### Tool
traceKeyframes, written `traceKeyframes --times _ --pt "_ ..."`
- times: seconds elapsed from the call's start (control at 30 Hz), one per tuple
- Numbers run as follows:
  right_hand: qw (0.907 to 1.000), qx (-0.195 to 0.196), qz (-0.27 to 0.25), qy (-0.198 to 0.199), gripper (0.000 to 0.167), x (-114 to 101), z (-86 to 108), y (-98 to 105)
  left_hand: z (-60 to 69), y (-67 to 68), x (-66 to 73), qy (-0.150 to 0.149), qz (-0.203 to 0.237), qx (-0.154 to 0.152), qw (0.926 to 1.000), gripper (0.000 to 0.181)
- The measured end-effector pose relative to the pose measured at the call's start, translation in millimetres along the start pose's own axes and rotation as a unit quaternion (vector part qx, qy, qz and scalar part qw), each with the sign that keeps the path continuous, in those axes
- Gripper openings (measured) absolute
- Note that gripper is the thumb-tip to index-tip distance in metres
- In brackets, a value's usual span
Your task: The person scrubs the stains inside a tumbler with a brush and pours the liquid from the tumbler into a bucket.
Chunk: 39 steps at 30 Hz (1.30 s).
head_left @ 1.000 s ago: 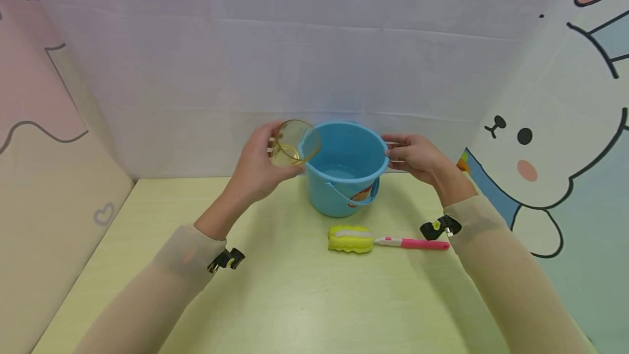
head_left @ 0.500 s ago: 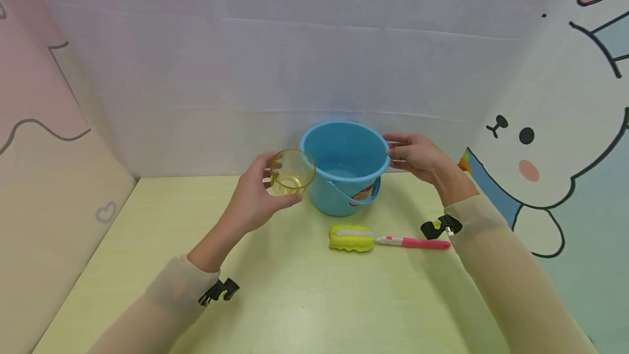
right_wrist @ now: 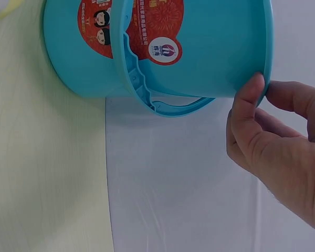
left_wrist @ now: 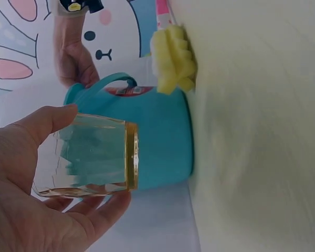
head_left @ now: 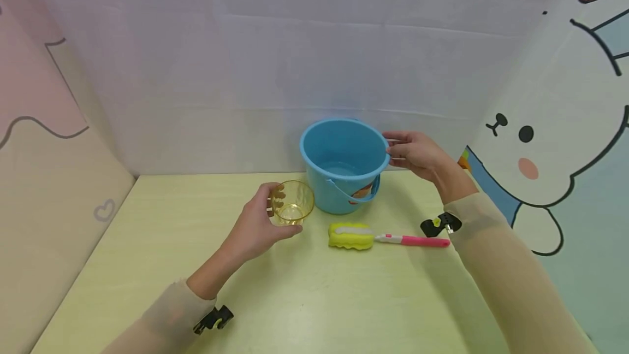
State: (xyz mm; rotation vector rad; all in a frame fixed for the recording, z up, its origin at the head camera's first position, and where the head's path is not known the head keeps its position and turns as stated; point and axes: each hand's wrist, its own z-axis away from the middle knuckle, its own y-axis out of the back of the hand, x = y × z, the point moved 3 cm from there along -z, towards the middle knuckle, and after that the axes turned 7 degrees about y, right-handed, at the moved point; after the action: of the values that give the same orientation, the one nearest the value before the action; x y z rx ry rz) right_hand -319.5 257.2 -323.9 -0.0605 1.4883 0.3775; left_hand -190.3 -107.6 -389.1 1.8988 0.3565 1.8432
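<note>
My left hand (head_left: 262, 222) grips a clear amber glass cup (head_left: 292, 201), thumb on the near side and fingers behind. In the left wrist view the cup (left_wrist: 94, 155) is upright, its thick base held off the table. A light-blue bucket (head_left: 339, 190) stands at the back of the table, just right of the cup, its handle hanging down. My right hand (head_left: 417, 154) pinches the bucket's right rim; the right wrist view has thumb and fingers on either side of that rim (right_wrist: 268, 47).
In front of the bucket lies a sponge bottle brush with a yellow head (head_left: 351, 236) and pink handle (head_left: 425, 241). A pale wall sheet (head_left: 236, 86) rises behind the table (head_left: 295, 310). A cartoon-printed panel (head_left: 555, 141) flanks the right side.
The cup in my left hand has come down and toward me, from beside the bucket's rim to low in front of its left side. My right hand has stayed at the bucket rim.
</note>
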Motion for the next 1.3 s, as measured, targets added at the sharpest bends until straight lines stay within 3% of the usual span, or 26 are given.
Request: traceKeyframes --times 0.43,0.67,1.07,1.3 --pt "1.0 -0.003 0.004 -0.001 0.059 0.3 0.4 1.6 23.4 -37.7 -17.0 0.016 0.012 -0.042 0.9989 0.093" --pt "1.0 0.004 0.0 0.002 0.058 0.9 0.7 2.8 34.5 -53.8 -21.4 0.001 -0.001 -0.079 0.9969 0.09" --pt "1.0 -0.002 0.003 0.001 0.059 0.5 2.9 3.6 44.3 -66.8 -22.7 -0.012 -0.022 -0.116 0.9929 0.091" --pt "1.0 0.004 0.002 0.003 0.058 1.7 3.0 4.6 45.6 -71.0 -24.6 -0.02 -0.027 -0.12 0.9921 0.09"
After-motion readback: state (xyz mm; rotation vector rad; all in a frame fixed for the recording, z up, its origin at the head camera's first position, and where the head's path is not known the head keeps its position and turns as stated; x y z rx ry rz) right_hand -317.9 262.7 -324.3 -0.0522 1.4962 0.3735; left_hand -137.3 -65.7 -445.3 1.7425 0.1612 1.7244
